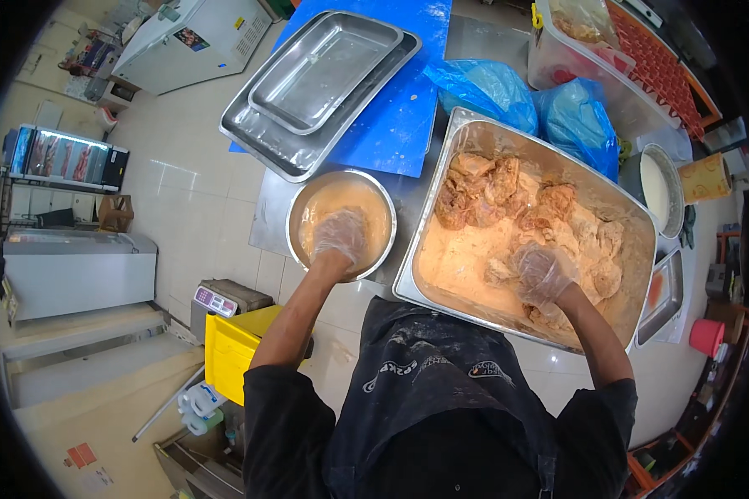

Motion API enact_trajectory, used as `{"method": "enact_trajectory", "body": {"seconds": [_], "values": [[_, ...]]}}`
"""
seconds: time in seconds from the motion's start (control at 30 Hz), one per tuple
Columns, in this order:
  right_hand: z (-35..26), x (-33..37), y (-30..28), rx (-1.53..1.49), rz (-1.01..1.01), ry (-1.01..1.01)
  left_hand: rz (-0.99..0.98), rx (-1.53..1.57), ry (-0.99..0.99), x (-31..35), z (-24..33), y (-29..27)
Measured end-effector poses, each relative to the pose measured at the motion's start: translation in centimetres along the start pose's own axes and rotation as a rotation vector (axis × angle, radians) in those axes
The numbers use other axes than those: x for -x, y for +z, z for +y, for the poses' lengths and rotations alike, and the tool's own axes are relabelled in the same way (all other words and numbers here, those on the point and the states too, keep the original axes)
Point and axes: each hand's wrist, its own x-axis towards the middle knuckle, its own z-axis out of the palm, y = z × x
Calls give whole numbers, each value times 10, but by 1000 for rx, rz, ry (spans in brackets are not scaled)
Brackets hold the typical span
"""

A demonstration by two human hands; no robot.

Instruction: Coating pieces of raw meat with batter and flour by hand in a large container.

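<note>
My left hand [339,234], in a clear plastic glove, reaches into a round metal bowl [295,218] of cloudy orange-brown liquid [373,212]. Its fingers are down in the liquid, so their grip is hidden. In a deep rectangular steel pan [406,283] lie pale orange flour [453,254] and several chicken pieces [503,183]. Those at the far side look wet and brown; the ones at the right are coated in flour. My right hand [545,273], also gloved, curls down among the floured pieces, its fingers closed against a small chicken piece [499,271].
Two nested steel trays [324,75] rest on a blue board [391,137] beyond the bowl. Blue plastic bags [574,116] sit against the pan's far side. A pot of white stuff [659,187] stands at right. Near my left arm are a yellow bin [229,349] and a scale [216,301].
</note>
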Motion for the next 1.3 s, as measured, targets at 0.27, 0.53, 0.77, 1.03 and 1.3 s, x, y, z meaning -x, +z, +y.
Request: {"method": "enact_trajectory", "body": {"seconds": [0.27,0.53,0.77,1.03,1.3], "values": [[-63,-9,-34,-598,89,304,-93,-33,62,-14,4,-12],[-95,-17,-75,343,-267,269,230,160,384,-11,-60,15],[-166,-27,-132,-197,332,134,39,1082,75,35,-76,-53],[-211,-184,-102,-296,259,-430,-9,1243,-48,29,-98,-81],[-248,-267,-62,358,-254,-492,167,888,108,17,-115,-63]]}}
